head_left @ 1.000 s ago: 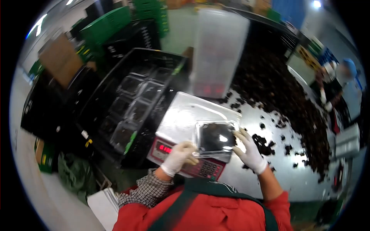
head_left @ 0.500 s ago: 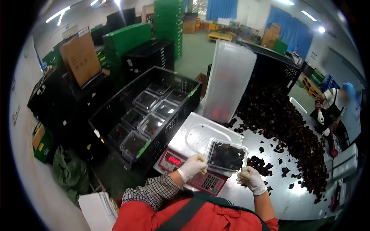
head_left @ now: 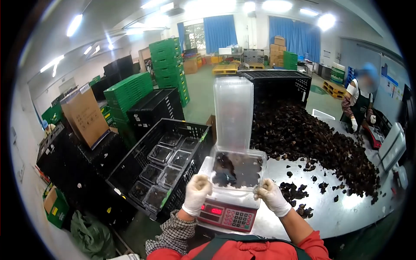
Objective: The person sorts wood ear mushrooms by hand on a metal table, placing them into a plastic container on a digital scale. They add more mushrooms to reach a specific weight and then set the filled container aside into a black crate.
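My gloved left hand (head_left: 197, 193) is closed, its fingertips at the near left corner of a clear plastic box (head_left: 237, 191). My gloved right hand (head_left: 272, 197) pinches the near right corner of the same box. Dark, crinkled pieces like dried black fungus show through the box. It hovers over the steel pan of a digital scale (head_left: 229, 215), whose red display is lit. Behind it stands a tall stack of clear plastic trays or lids (head_left: 234, 110).
On the left, a black crate (head_left: 119, 180) holds several filled clear boxes. A large heap of dark dried pieces (head_left: 312, 134) spreads over the steel table (head_left: 268, 225) from a tipped black crate (head_left: 277, 82). At the far right stands a co-worker (head_left: 362, 102) by another scale.
The box has risen off the scale and moved left and away from me, carried by my hands. My head view has tilted up. The display digits have changed.
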Motion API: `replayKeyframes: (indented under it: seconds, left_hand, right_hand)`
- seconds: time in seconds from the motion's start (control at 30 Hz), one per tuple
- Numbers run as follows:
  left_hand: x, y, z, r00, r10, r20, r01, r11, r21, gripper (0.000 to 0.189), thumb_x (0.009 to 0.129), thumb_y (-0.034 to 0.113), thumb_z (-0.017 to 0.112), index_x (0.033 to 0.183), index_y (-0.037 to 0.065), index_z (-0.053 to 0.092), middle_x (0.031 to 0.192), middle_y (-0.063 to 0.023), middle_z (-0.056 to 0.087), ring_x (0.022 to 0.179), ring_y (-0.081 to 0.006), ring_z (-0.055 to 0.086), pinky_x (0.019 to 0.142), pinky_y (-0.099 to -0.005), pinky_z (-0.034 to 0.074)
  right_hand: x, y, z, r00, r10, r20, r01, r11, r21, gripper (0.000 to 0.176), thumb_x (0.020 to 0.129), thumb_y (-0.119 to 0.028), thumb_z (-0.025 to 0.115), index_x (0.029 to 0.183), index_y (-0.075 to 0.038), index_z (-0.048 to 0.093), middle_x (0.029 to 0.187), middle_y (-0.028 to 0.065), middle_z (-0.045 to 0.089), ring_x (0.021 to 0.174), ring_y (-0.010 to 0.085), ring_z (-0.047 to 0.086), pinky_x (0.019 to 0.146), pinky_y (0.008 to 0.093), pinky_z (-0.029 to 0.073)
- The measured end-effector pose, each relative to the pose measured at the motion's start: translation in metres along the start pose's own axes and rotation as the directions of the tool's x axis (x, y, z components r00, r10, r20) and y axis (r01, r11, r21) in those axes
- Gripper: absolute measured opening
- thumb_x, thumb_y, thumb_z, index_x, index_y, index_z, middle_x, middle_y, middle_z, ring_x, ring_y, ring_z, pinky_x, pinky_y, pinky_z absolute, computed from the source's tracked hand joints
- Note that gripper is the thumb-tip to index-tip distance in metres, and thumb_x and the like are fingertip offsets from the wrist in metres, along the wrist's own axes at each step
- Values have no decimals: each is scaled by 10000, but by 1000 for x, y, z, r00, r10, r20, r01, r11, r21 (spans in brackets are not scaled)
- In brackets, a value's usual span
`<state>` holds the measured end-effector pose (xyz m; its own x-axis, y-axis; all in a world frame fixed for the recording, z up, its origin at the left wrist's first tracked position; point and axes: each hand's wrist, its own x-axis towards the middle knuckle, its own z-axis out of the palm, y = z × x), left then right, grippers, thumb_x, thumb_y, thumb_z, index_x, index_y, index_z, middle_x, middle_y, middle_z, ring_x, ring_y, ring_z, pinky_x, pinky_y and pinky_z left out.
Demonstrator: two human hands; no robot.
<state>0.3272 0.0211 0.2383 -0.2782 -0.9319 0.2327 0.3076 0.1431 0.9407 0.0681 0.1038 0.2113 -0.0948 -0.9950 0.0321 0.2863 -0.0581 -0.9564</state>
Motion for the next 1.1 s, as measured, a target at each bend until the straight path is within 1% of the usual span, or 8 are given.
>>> replayKeyframes:
  seconds: [0.17,0.33,0.53,0.67,0.83,0.9,0.97,1.1]
  left_hand:
    - [3,-12,6,1000,9,13,-4,940,-340,848,800,275,749,1441,97,222,1289,-86,467,1126,-241,531,887,-406,501]
    - [51,26,-20,957,37,-289,-173,870,-461,365,893,84,564,1250,64,491,1083,-71,597,923,-204,598,815,-360,525]
    - [134,13,-252,688,331,-646,-279,942,185,303,831,-1,616,1128,-29,564,1031,-71,628,868,-190,597,777,-309,484]
    - [163,-90,-415,484,152,-862,113,966,234,404,819,32,578,1196,-108,537,1186,-174,617,1002,-266,623,868,-355,499]
    - [159,-107,-391,664,-138,-735,747,168,644,507,900,315,508,1215,-81,538,1214,-214,594,1079,-287,607,901,-406,480]
    - [171,-116,-387,685,-373,-626,356,-578,734,588,951,413,425,1281,-71,488,1268,-241,549,1151,-284,574,918,-422,475]
    - [158,-90,-344,436,-250,-864,752,-427,503,564,963,434,358,1326,18,474,1307,-181,531,1159,-270,562,934,-444,458]
    - [179,-49,-318,789,-114,-604,514,-418,749,569,911,494,439,1211,24,553,1171,-141,625,1040,-285,610,940,-459,421]
  right_hand:
    - [31,-10,58,985,-85,153,87,996,-7,180,891,-70,590,1013,-22,467,885,102,601,786,157,616,711,285,518]
    - [29,-17,103,925,-116,361,248,905,-345,584,898,-92,593,1397,1,304,1143,120,575,879,159,610,808,284,511]
    - [3,2,-35,966,-28,-257,-58,946,-320,422,888,-146,609,1251,43,505,1068,137,619,839,146,626,708,263,531]
    - [-65,25,-130,812,-57,-581,-132,952,-277,275,888,-95,565,1131,34,562,854,98,662,639,139,623,580,249,515]
    - [-148,28,-187,602,-48,-797,-265,930,-256,247,893,-125,536,1078,32,579,817,97,653,584,137,611,502,256,493]
    - [-172,31,-191,562,-80,-823,-362,871,-332,224,880,-136,544,1014,31,611,788,96,652,568,141,606,501,261,485]
    - [-193,43,-205,575,-108,-811,-483,755,-443,204,859,-153,560,865,27,657,735,95,658,547,151,609,509,275,479]
    - [-216,74,-210,564,122,-817,-718,562,-411,212,853,-165,572,803,24,655,718,101,670,554,167,630,516,284,486]
